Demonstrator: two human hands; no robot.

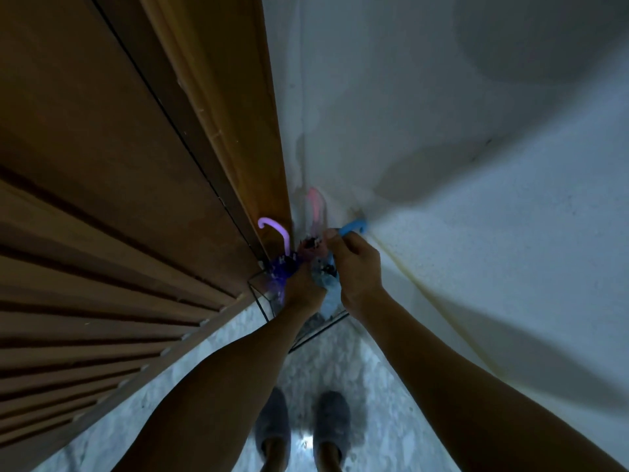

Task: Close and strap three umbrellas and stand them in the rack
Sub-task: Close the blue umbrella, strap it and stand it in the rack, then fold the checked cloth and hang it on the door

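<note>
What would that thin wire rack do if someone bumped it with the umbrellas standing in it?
The rack looks like thin wire, so it is probably light and could slide on the floor. The umbrellas, such as the purple umbrella, stand well above its rim, so it may be top-heavy and tip. The wall corner behind might catch it.

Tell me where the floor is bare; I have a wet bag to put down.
Bare floor runs between the wooden door and the slippers, and between the slippers and the white wall. The corner is crowded: the rack, three umbrellas and both hands fill it.
</note>
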